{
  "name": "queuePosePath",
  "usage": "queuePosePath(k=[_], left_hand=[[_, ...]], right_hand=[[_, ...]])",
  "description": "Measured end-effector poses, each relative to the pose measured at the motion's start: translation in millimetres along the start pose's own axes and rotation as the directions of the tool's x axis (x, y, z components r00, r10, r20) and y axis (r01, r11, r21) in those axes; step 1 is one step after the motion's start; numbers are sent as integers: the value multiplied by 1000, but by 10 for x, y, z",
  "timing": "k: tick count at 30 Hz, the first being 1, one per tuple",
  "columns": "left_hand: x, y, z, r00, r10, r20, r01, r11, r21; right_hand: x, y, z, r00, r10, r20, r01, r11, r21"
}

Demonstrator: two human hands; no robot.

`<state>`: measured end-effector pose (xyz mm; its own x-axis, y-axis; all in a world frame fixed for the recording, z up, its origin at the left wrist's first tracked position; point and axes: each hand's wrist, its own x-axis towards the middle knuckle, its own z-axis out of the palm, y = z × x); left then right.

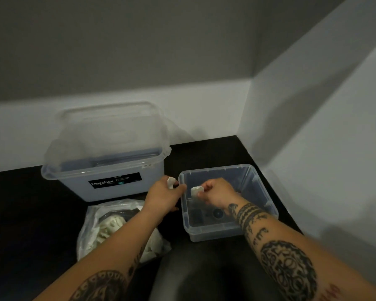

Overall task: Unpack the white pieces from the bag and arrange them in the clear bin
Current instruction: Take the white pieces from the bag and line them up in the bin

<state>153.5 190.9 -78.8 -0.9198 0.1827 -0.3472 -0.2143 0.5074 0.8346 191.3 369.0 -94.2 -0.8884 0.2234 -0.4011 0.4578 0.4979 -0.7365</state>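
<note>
A small clear bin [263,190] sits on the dark floor to the right. My right hand [215,193] is inside it above the bottom, shut on a white piece [197,190]. Just left of the bin's near-left corner, my left hand [163,195] is shut on another white piece [171,182]. A clear plastic bag [89,227] lies open on the floor at the lower left, under my left forearm, with several white pieces [110,227] inside.
A larger clear storage box [104,170] with a black Megabox label stands behind the bag, against the wall. White walls meet in a corner behind and right of the small bin. My dark-clothed knee [204,274] is at the bottom centre.
</note>
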Motion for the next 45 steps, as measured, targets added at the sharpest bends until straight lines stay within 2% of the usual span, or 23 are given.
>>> queuePosePath(k=[6,10,14,21,23,27,29,31,34,36,42,45], left_hand=[[-28,-37,16,1000,4,-17,-4,1000,25],[-37,-42,39,1000,-4,-28,4,1000,26],[-22,-32,54,999,-12,-33,14,999,41],[-32,-21,47,999,-6,-32,7,999,45],[-31,-18,48,1000,-5,-27,6,999,47],[-43,2,34,1000,-5,-23,7,998,60],[-51,5,28,1000,2,-23,0,998,69],[-50,0,23,1000,-2,-25,4,997,74],[-41,-5,17,999,-13,-34,15,998,66],[-39,-4,14,999,-15,-34,16,999,51],[-30,-31,39,999,-19,-45,21,999,39],[-31,-32,48,999,-14,-48,16,999,45]], right_hand=[[343,41,241,990,131,52,-124,984,-126],[502,36,315,973,232,4,-226,951,-211],[551,17,397,904,426,-41,-426,905,11],[593,98,474,844,519,-132,-484,845,229],[574,114,428,850,503,-157,-472,859,200],[535,122,395,927,363,-92,-340,920,196],[549,83,418,906,402,-135,-388,914,119],[537,12,448,872,460,-165,-439,886,151],[561,-14,489,861,476,-179,-466,879,99],[582,-9,490,837,519,-173,-495,853,165],[586,-26,475,838,531,-124,-504,841,195],[556,-53,444,837,535,-114,-530,845,71]])
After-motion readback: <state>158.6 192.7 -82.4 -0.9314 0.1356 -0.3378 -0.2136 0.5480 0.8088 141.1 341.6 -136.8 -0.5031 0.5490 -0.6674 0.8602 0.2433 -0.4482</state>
